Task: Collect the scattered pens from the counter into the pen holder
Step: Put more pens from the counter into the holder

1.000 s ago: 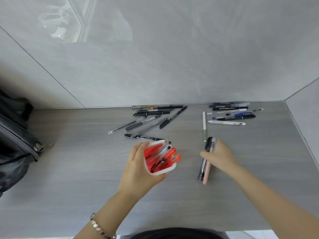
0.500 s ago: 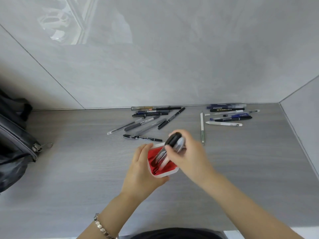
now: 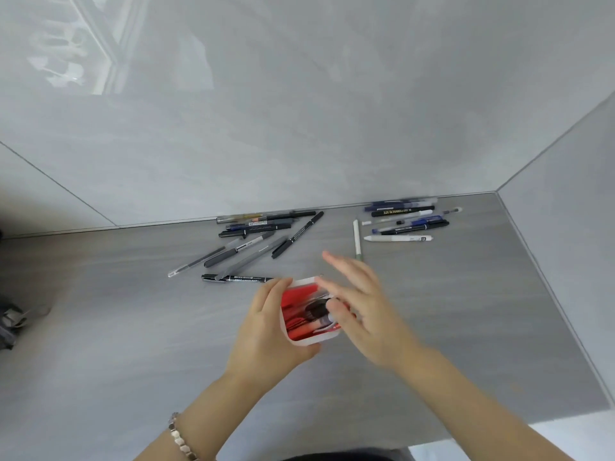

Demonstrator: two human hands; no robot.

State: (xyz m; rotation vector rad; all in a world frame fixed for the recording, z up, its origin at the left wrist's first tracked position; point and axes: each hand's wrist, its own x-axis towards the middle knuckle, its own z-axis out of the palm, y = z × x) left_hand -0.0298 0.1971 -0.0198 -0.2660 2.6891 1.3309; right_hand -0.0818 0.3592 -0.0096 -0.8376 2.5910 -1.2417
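The pen holder (image 3: 301, 341), white outside and red inside, stands on the grey counter with my left hand (image 3: 266, 324) wrapped around its left side. Several pens (image 3: 316, 311) stand inside it, blurred. My right hand (image 3: 359, 301) hovers over the holder's right rim, fingers spread and empty. A cluster of dark and grey pens (image 3: 253, 241) lies behind the holder near the wall. A second cluster (image 3: 406, 221) lies at the back right. A single white-and-green pen (image 3: 357, 237) lies between them, just beyond my right fingertips.
A dark bag (image 3: 10, 324) sits at the left edge of the counter. Glossy grey wall panels close the back and right side. The counter's front edge (image 3: 499, 424) runs at the lower right.
My right hand carried two pens from the counter to the holder, dropped them in, and now has opened. The left hand kept its hold on the holder.
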